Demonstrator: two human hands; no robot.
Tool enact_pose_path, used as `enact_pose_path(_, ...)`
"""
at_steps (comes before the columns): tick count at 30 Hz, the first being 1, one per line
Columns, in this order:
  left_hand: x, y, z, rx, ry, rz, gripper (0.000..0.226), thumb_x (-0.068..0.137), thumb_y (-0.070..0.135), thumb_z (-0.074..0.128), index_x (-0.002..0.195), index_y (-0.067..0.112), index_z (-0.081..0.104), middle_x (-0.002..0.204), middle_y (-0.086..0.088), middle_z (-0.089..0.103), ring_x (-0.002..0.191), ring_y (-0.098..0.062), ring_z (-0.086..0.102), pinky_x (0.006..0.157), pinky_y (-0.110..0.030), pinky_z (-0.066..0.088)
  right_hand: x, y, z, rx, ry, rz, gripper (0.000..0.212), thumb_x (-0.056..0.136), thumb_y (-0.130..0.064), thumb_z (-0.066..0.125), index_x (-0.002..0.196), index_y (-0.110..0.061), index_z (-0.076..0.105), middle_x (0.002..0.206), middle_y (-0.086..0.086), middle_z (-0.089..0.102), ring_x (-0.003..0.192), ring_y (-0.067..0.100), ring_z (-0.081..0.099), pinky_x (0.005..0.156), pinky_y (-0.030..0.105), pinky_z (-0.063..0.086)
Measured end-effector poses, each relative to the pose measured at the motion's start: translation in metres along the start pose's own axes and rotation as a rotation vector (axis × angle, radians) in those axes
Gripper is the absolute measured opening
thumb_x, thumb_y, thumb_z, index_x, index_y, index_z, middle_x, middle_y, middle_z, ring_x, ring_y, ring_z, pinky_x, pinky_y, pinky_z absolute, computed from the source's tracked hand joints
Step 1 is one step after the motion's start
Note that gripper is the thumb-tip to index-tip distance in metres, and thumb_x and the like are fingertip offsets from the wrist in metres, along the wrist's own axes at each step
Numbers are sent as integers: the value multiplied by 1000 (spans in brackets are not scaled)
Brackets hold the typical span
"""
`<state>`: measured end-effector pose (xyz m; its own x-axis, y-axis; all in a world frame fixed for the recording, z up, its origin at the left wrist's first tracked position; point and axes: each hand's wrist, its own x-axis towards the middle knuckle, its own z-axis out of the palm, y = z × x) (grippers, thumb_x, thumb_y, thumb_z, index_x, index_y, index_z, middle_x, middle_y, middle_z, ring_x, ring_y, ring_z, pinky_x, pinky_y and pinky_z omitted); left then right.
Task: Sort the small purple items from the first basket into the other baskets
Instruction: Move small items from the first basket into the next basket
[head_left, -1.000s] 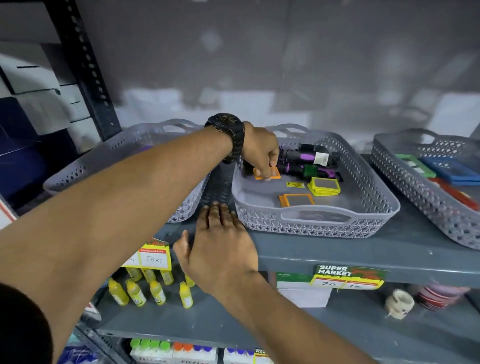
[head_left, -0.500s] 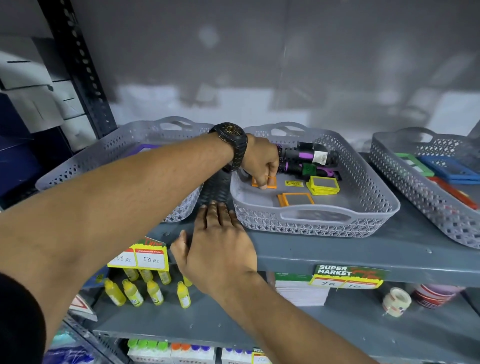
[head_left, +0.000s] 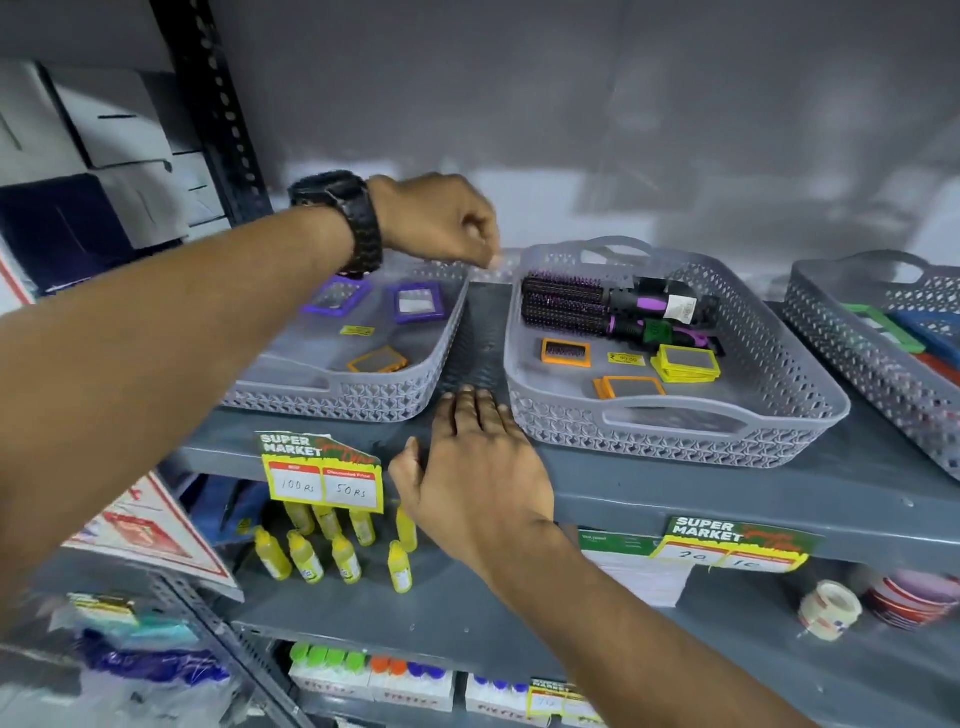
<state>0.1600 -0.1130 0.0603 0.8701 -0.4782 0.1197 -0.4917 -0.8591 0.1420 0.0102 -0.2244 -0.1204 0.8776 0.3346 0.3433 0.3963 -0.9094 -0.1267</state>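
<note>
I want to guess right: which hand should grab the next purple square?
Probably left. The left hand hangs over the left basket, close to the purple squares; the right hand lies flat on the shelf, lower down.

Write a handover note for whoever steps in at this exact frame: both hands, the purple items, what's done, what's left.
Left hand: fist above the gap between the left basket and middle basket; whether it holds anything is hidden.
Right hand: flat on the shelf edge, empty.
Two purple items lie in the left basket.
Done: none visibly moved.
Left: both purple items.
</note>
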Motion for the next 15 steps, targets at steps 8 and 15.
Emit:
enact_pose_path(8,-49,-74,26,-6,-353,-470,55,52,58,88,86,16,76,61,5,69,51,-8,62,49,-21,51,0,-1,0,-36,-12,18,79,90,-48,19,145,4,39,150,27,40,140,36,36,116,45,25)
enact_pose_path(15,-57,-68,54,109,-365,-449,30,73,30,76,89,5,73,60,6,67,36,1,51,48,-21,50,-1,0,-1,-57,-19,21,78,91,-49,19,144,4,41,149,26,42,139,35,38,115,44,28)
